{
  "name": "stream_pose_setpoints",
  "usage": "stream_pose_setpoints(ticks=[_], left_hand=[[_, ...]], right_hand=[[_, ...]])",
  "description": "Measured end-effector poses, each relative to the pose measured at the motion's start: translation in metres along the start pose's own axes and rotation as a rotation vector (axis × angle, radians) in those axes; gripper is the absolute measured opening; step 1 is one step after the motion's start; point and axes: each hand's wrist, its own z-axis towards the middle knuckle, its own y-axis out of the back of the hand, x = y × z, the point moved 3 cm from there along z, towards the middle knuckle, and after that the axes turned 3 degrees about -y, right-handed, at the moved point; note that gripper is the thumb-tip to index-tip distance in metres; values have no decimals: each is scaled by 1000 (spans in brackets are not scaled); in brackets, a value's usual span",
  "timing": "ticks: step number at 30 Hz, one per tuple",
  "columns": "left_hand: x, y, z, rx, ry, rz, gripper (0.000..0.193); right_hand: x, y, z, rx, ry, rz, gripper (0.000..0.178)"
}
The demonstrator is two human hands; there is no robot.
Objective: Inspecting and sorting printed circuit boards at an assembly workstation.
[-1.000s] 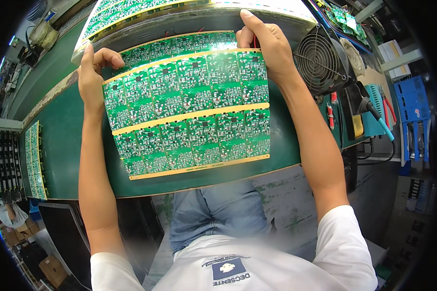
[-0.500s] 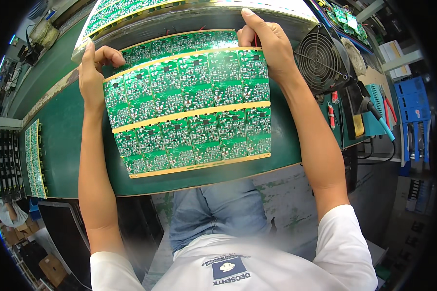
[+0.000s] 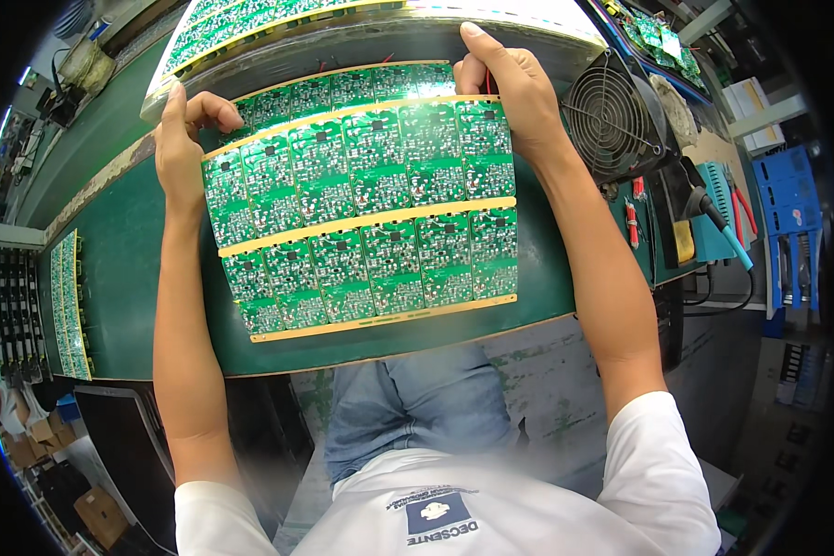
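Note:
A wide green circuit board panel (image 3: 371, 218) with yellow strips and several repeated boards is held up in front of me, its near edge tilted toward me. At its upper left corner is my left hand (image 3: 183, 139), thumb raised and fingers curled over behind the edge. My right hand (image 3: 521, 107) grips the upper right corner, with its thumb pointing up and its fingertips partly hidden. Just beyond lies a second green circuit board panel (image 3: 338, 93), mostly covered by the first; whether it is touched by my fingers I cannot tell.
A bright light box (image 3: 500, 20) with another panel (image 3: 250, 32) on it stands at the back. To the right are a black fan (image 3: 612, 116), a soldering iron (image 3: 713, 211) and red-handled pliers (image 3: 743, 208). More panels (image 3: 69, 301) rest at the left of the green bench (image 3: 120, 306).

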Motion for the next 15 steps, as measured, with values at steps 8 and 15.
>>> stream_pose_setpoints(ticks=[8,15], left_hand=[[-2,-2,-1,3,2,5,65],[-2,-2,-1,3,-1,9,66]], right_hand=[[0,0,1,-9,25,-30,57],[2,-2,-1,-25,47,-38,56]])
